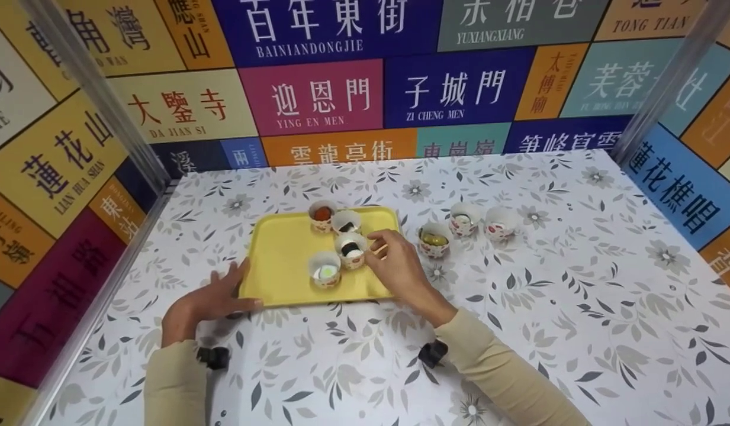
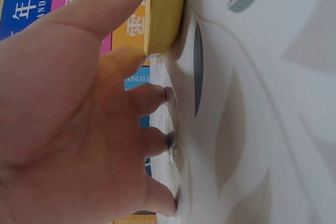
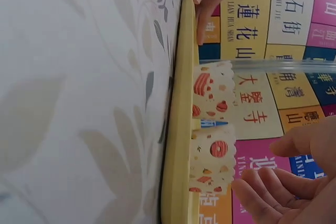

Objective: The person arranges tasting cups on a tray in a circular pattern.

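My left hand rests at the left edge of the yellow tray. Its thumb and index finger touch the tray, and the other fingertips meet the tabletop in the left wrist view. Over the tray's right half is my right hand, beside a paper cup with black-and-white contents. In the right wrist view its fingers are loosely bent, a little apart from the nearest printed cup. Also on the tray are a cup with pale green and white contents, one with orange-red contents and one with dark contents.
Right of the tray, a cup with yellow-green pieces stands on the floral-patterned table. Two cups with whitish contents, one nearer and one further right, stand beyond it. Panels with printed characters enclose the table's back and sides.
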Tool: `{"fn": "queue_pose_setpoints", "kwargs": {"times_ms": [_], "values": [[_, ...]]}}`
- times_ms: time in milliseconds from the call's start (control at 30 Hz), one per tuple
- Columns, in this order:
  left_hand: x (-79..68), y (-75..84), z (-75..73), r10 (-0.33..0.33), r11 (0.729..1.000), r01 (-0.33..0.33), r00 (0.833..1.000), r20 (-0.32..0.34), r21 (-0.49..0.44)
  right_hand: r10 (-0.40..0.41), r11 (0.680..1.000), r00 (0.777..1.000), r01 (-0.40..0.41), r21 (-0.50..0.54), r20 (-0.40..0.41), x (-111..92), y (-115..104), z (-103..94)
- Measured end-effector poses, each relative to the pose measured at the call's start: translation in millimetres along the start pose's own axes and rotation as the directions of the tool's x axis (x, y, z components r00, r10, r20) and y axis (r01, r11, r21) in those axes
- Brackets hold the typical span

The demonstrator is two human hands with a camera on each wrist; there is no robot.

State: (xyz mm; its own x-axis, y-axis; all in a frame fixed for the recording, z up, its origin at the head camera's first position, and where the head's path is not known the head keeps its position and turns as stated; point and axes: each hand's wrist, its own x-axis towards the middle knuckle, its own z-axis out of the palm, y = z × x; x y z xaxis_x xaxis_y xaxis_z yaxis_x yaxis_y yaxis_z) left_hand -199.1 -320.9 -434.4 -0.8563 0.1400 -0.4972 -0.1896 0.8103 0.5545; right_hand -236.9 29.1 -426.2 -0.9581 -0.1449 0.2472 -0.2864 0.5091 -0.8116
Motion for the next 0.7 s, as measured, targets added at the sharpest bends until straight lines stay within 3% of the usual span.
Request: {"fn": "queue_pose_setpoints", "kwargs": {"times_ms": [133,400,700], "values": [[0.4,-1.1,-0.2,0.007,1.0,-0.007,1.0,0.002,0.004,0.012,1.0,0.999,-0.012,-0.002,-0.053,5.3,7.2,-12.8],[2.9,-1.9,0.9,0.04,0.998,-0.04,0.999,0.003,0.047,-0.004,1.0,0.999,0.004,-0.019,-0.034,13.7,18.2,-34.8],[2.4,-3.0,0.9,-0.008,1.0,0.008,1.0,0.012,0.006,0.049,0.999,0.996,-0.048,0.015,-0.072,27.2,30.7,-65.4]]}}
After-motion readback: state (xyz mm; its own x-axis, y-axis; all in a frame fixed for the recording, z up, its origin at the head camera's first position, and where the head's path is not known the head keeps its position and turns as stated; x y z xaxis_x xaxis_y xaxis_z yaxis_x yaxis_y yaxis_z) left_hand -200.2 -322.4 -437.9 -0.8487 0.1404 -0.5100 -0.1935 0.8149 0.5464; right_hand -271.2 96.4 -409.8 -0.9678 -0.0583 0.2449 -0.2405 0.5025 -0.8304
